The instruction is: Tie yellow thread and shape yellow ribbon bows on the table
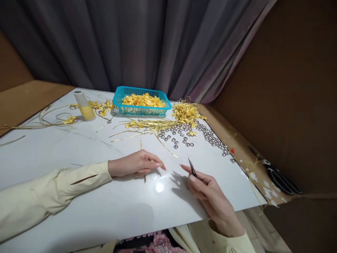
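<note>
My left hand (139,163) rests over the white tabletop, its fingers curled in and the thumb near the index finger. A thin gold cord (141,144) comes out above this hand and again below it; the stretch between is hidden under the fingers. To the right, my right hand (207,191) is closed round dark pointed tweezers (193,168), tips up and toward the left. The tweezers touch nothing else. Beyond both hands lie a bundle of gold cords (158,125) ending in yellow ribbon bows (185,111), and many silver beads (181,131).
A blue basket (142,111) of yellow bows stands at the back. A bottle with yellow contents (85,109) is at the back left, near loose gold cords (44,119). Black-handled scissors (280,179) and white scraps (267,189) lie on the cardboard at right.
</note>
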{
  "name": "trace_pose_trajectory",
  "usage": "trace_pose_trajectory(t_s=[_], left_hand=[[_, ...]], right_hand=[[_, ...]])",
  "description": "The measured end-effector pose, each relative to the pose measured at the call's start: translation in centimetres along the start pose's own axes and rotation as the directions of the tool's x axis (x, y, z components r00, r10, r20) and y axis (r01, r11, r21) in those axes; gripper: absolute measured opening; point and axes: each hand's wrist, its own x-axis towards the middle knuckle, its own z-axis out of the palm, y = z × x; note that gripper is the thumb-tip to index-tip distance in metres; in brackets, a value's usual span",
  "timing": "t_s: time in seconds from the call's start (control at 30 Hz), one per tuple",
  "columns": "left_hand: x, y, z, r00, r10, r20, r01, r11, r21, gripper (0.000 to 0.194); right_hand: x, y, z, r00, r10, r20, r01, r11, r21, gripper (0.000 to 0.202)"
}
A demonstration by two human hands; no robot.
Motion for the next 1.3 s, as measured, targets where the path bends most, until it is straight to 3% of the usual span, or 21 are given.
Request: trace_pose_trajectory(t_s=[0.1,0.27,0.37,0.8,1.3], left_hand=[[-0.1,0.0,0.0,1.000,0.003,0.005,-0.003,1.000,0.012,0.035],[-0.1,-0.1,-0.1,1.000,0.014,0.014,-0.015,0.999,0.036,0.034],[0.0,-0.2,-0.1,1.000,0.015,0.016,-0.016,0.999,0.030,0.034],[-0.1,0.0,0.1,1.000,0.008,0.022,-0.010,0.997,0.074,0.028],[0.0,0.1,-0.1,1.000,0.004,0.027,-0.007,0.995,0.104,0.028]], right_hand=[[-0.3,0.5,1.5,0.997,0.044,-0.063,-0.054,0.982,-0.179,0.071],[-0.3,0.1,2.8,0.996,0.056,0.074,-0.032,0.956,-0.291,0.065],[0.1,-0.1,3.2,0.994,0.053,0.092,-0.020,0.947,-0.322,0.055],[1.1,0.3,4.4,0.990,0.035,0.134,0.004,0.961,-0.275,0.055],[1.4,0.8,4.4,0.991,0.023,0.131,0.006,0.976,-0.216,0.049]])
